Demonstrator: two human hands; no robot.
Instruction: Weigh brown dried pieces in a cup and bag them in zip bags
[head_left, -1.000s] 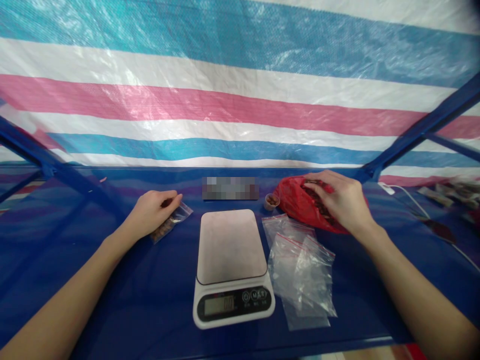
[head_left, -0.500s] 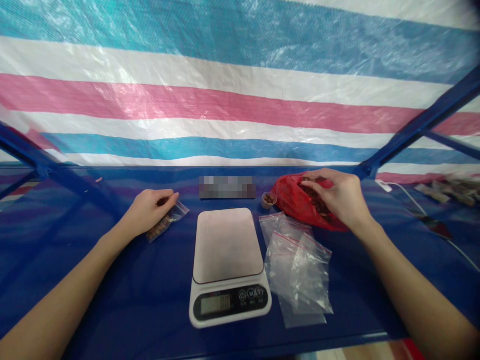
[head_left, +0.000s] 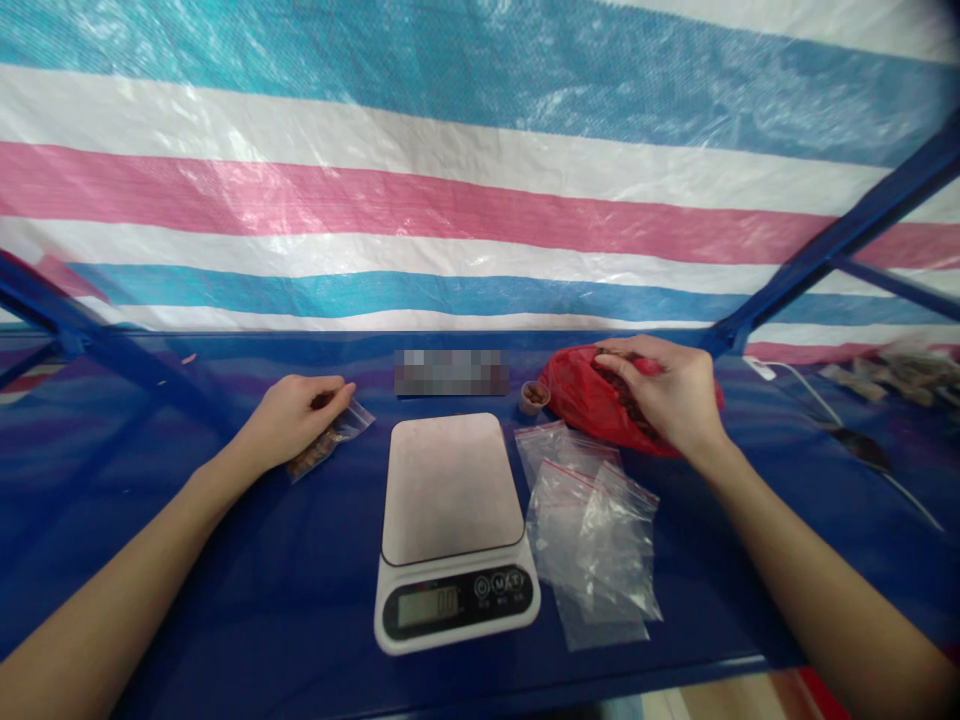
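Scale (head_left: 454, 490) central — sachets (head_left: 600, 545) right, cup (head_left: 534, 400) and sack (head_left: 581, 400) behind them, pouch (head_left: 311, 457) left.

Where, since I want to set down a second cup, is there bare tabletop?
One bare patch of blue table lies between the left forearm and the scale; another between the clear bags and the right forearm. Right of the scale is crowded: the clear bags, small cup and red bag sit close together, with the right hand over the red bag's opening.

You have two hands (head_left: 289, 422) at one bench (head_left: 300, 590), one scale (head_left: 454, 490), one red bag (head_left: 581, 395), one small cup (head_left: 534, 409), one filled packet (head_left: 315, 453), and at least three overlapping clear bags (head_left: 559, 530).
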